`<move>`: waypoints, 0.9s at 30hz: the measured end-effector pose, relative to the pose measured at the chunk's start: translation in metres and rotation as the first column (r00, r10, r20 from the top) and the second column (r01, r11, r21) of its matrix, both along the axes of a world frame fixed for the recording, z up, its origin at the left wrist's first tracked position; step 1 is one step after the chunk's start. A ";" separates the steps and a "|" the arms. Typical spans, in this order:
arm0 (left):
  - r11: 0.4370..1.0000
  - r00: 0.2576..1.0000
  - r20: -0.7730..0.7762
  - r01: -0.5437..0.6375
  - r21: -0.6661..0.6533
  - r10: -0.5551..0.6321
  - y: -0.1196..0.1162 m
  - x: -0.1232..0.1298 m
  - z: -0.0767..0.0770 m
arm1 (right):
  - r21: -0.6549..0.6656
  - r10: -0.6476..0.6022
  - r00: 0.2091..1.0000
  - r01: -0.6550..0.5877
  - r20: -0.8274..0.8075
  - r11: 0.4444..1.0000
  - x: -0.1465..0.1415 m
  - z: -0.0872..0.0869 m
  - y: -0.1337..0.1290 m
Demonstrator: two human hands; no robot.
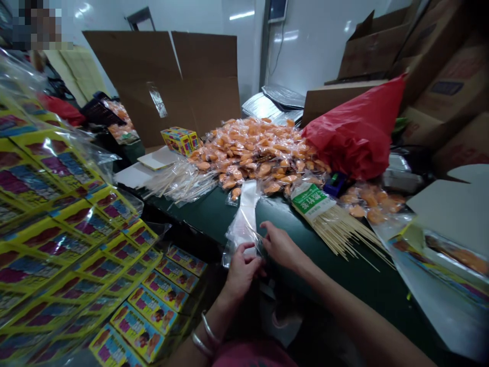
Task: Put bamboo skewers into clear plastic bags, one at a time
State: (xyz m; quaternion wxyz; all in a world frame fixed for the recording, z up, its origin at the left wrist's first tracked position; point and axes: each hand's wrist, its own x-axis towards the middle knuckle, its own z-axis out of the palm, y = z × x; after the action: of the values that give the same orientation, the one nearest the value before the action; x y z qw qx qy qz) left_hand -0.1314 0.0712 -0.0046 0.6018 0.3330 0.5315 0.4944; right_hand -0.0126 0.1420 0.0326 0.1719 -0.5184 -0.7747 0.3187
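Clear plastic bags with a white strip [247, 209] lie at the near edge of the dark green table [202, 209]. My left hand [241, 270] is closed on the lower end of these bags. Just right of it, my right hand [280, 245] pinches a thin wooden stick [255, 233] that reaches left over the bags. A bundle of bamboo sticks [336, 224] in a green and white wrapper rests to the right. Behind the hands is a large heap of orange pieces in clear wrappers [255, 148]. Bagged sticks [183, 181] lie at the left.
Stacked yellow boxes [76, 219] fill the left side. A red plastic bag [355, 132] stands behind right, near cardboard boxes [443, 97]. An upright cardboard sheet [153, 76] stands at the back. An opened box [451, 255] lies at the right.
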 end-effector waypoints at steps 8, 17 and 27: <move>0.994 0.890 0.447 -0.059 -0.088 0.092 0.018 0.012 0.007 | -0.130 0.175 0.938 -0.222 -0.298 0.966 0.038 0.053 0.002; 0.997 0.850 0.521 -0.083 -0.012 0.077 0.013 0.033 0.004 | 0.387 -0.071 0.798 0.366 -0.599 0.846 -0.013 -0.002 -0.030; 0.940 0.956 -0.275 0.187 0.285 -0.107 0.044 -0.024 0.064 | 0.219 0.024 0.690 0.197 -0.724 0.955 -0.048 0.033 0.076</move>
State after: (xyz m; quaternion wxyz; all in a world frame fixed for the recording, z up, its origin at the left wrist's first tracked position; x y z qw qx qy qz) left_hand -0.1557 0.1157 0.0592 0.5045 0.5226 0.4944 0.4774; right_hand -0.0607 0.2181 0.0653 0.5475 -0.3590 -0.6567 0.3743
